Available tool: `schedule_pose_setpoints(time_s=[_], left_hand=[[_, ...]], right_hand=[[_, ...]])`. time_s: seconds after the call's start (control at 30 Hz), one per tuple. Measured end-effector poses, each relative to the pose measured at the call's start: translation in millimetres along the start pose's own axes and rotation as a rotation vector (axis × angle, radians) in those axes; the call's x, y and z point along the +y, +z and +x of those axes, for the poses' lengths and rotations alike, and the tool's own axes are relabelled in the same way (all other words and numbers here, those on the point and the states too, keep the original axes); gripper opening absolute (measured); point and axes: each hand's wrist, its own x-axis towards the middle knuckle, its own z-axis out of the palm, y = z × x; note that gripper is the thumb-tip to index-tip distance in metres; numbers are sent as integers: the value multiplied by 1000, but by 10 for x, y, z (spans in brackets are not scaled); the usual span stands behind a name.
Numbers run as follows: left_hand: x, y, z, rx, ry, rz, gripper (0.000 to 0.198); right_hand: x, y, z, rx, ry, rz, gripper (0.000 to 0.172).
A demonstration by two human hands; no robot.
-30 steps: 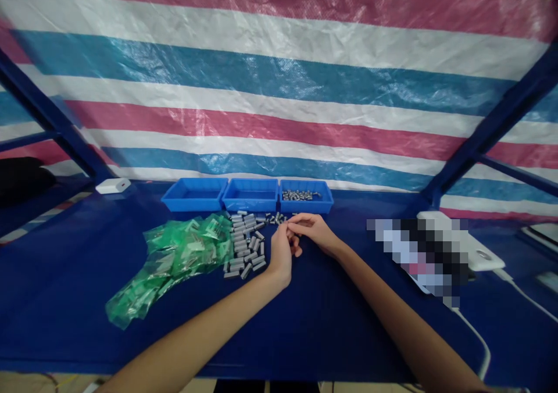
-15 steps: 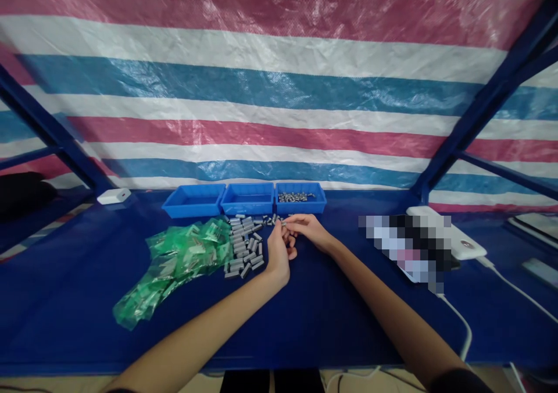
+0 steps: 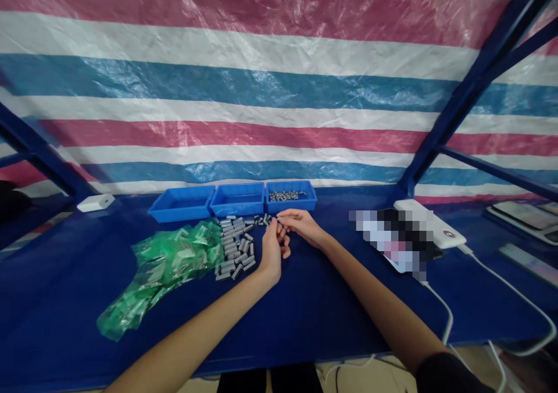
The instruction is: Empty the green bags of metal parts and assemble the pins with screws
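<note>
My left hand (image 3: 272,247) is closed, thumb up and fingers curled, at the right edge of a pile of grey metal cylinders (image 3: 235,247). Against it, my right hand (image 3: 303,225) pinches with thumb and forefinger. The fingertips of both hands meet around a small metal piece, mostly hidden and too small to name. Just beyond the hands, small shiny metal parts (image 3: 263,220) lie loose on the table. More small metal parts (image 3: 285,196) are in the right-hand blue tray (image 3: 311,202).
Two more blue trays, the middle one (image 3: 238,208) and the left one (image 3: 181,211), line the back. Green plastic bags (image 3: 170,259) lie left on the blue table (image 3: 322,317). A white power bank (image 3: 449,233) with cables and a blurred phone (image 3: 399,256) are right; a white adapter (image 3: 96,202) is far left.
The view has turned slightly to the right, so everything appears shifted left. Both hands keep their fingertips together in nearly the same pose.
</note>
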Motion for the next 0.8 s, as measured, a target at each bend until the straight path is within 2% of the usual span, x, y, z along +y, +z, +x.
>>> schedule_pose_setpoints(time_s=[0.13, 0.27, 0.33, 0.43, 0.5, 0.57, 0.63, 0.7, 0.73, 0.8], left_hand=[[-58, 12, -65, -129, 45, 230, 40], [-68, 24, -186, -343, 199, 659, 35], [-61, 30, -251, -477, 323, 920, 33], [-61, 42, -349, -679, 582, 1309, 29], [-74, 51, -404, -774, 746, 1494, 25], [-94, 57, -439, -817, 843, 1597, 24], [-115, 56, -449, -819, 881, 1637, 25], [-136, 48, -445, -807, 895, 1640, 25], [-144, 42, -442, -802, 901, 1635, 25], [-154, 30, -437, -794, 908, 1605, 25]], right_hand=[[-26, -29, 17, 41, -34, -10, 25], [-80, -87, 37, 175, -94, -70, 23], [-108, -115, 42, 240, -123, -128, 25], [-147, -145, 39, 312, -186, -209, 29], [-175, -153, 32, 340, -223, -222, 34], [-207, -151, 21, 324, -264, -187, 45], [-233, -146, 7, 266, -326, -157, 60], [-241, -144, -12, 205, -398, -220, 68], [-235, -143, -25, 185, -433, -301, 66], [-201, -139, -53, 153, -490, -535, 49]])
